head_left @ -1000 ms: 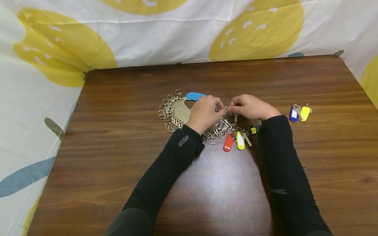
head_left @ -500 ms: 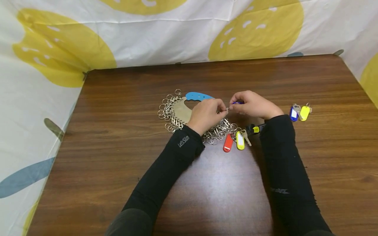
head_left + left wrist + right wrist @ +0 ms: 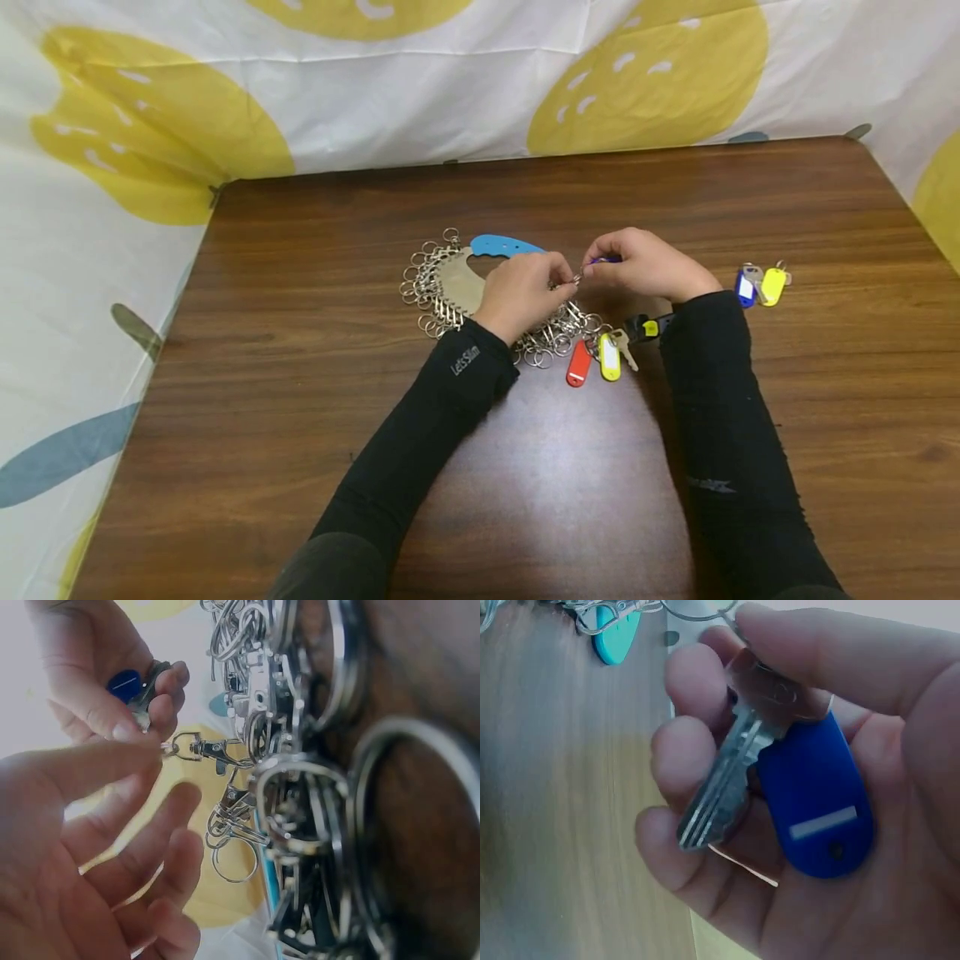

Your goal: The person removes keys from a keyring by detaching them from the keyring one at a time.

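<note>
From the head, we see a brown surface (image 3: 300, 350) before a white cloth (image 3: 420, 100) with yellow fruit print, and on it a metal plate (image 3: 457, 283) with a blue handle (image 3: 501, 245) and a fringe of rings (image 3: 538, 359) along its edge. The left hand (image 3: 519, 292) reaches over the plate, thumb and index finger pinched together just beside the fingertips of the right hand (image 3: 645, 265), where a bit of blue tag (image 3: 604, 260) shows. Near the fringe lie a red tag (image 3: 578, 363) and a yellow tag (image 3: 610, 357) with a loose key (image 3: 626, 350); well to the right lie a second blue tag (image 3: 746, 287) and a second yellow tag (image 3: 773, 286). From the left wrist, we find the left fingers pinching the end of a clip (image 3: 214, 748) that joins the fringe, the other fingers loosely bent. From the right wrist, we see the right fingers curled around a key (image 3: 720, 776) and its blue tag, the thumb over the key's head, with a large ring (image 3: 697, 619) at the thumb tip.
</note>
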The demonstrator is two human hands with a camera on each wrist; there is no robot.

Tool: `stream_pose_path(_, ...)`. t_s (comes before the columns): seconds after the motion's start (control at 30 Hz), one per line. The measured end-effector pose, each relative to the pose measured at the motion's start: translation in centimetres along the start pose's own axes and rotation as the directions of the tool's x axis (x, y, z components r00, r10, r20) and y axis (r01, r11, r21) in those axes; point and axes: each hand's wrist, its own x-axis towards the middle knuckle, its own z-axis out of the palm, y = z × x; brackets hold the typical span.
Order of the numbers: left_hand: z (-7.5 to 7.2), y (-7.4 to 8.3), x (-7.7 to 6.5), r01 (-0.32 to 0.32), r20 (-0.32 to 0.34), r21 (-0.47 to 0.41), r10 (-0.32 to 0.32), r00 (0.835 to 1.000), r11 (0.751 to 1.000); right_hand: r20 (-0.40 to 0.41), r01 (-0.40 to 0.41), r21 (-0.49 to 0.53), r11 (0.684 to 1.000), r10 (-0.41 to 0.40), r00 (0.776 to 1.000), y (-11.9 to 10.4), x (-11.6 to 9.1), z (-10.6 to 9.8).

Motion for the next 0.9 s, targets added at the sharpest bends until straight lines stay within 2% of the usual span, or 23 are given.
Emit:
stream_pose_path(0.2, -0.14, 0.05, 0.08, 0.076, -0.080, 0.003, -0.075, 0.994, 0.997, 0.088, 0.042, -0.029, 0.999, -0.039, 0.995, -0.08, 0.11, 0.07)
stream_pose_path(0.33, -0.09, 0.11, 0.18, 0.076, -0.096, -0.012, -0.077, 0.992, 0.997, 0.130, 0.050, -0.097, 0.994, -0.038, 0.991, -0.27, 0.37, 0.30)
stream_pose_path(0.47, -0.01, 0.27, 0.27, 0.042, -0.089, -0.043, -0.045, 0.995, 0.998, 0.152, 0.065, -0.144, 0.987, -0.042, 0.987, -0.49, 0.52, 0.49)
stream_pose_path(0.63, 0.08, 0.40, 0.25, -0.013, -0.042, -0.104, 0.008, 0.999, 0.995, 0.180, 0.070, -0.119, 0.990, -0.048, 0.982, -0.53, 0.37, 0.54)
stream_pose_path(0.73, 0.12, 0.35, 0.13, -0.043, -0.009, -0.111, 0.043, 0.999, 0.993, 0.191, 0.067, -0.101, 0.993, -0.047, 0.980, -0.32, 0.36, 0.51)
stream_pose_path(0.8, 0.16, 0.30, 0.07, -0.043, 0.003, -0.102, 0.043, 0.999, 0.994, 0.189, 0.065, -0.092, 0.994, -0.046, 0.981, -0.25, 0.38, 0.48)
stream_pose_path(0.9, 0.12, 0.27, 0.01, 0.000, -0.013, -0.077, -0.001, 1.000, 0.997, 0.183, 0.063, -0.089, 0.994, -0.046, 0.982, -0.26, 0.38, 0.38)
